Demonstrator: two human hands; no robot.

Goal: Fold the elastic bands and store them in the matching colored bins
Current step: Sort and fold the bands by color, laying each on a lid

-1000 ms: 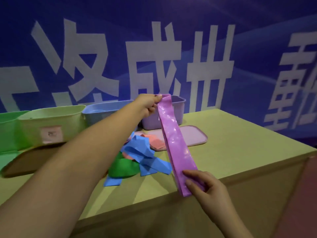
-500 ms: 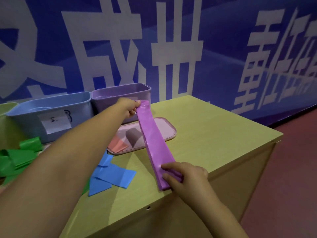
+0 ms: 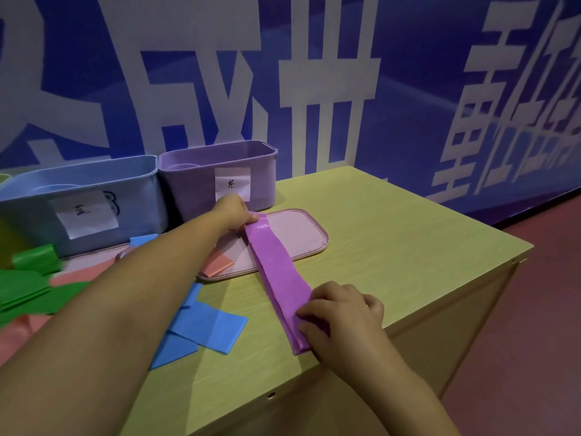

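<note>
A long purple elastic band (image 3: 278, 272) lies stretched flat across the table, its far end over a pink lid (image 3: 301, 234). My left hand (image 3: 234, 214) pinches the band's far end just in front of the purple bin (image 3: 201, 180). My right hand (image 3: 341, 316) grips the near end close to the table's front edge, fingers curled over it. Left of the purple bin stands a blue bin (image 3: 94, 196). Blue bands (image 3: 207, 325), green bands (image 3: 28, 287) and orange-pink bands (image 3: 217, 262) lie loose on the table.
The yellow-green table (image 3: 393, 247) ends in a corner at the right, with red floor (image 3: 534, 341) beyond. A blue wall with large white characters stands right behind the bins. Both bins carry white paper labels.
Both hands have lowered the purple band from a raised slant until it lies flat on the table. The view has swung right, leaving the green bins out of sight.
</note>
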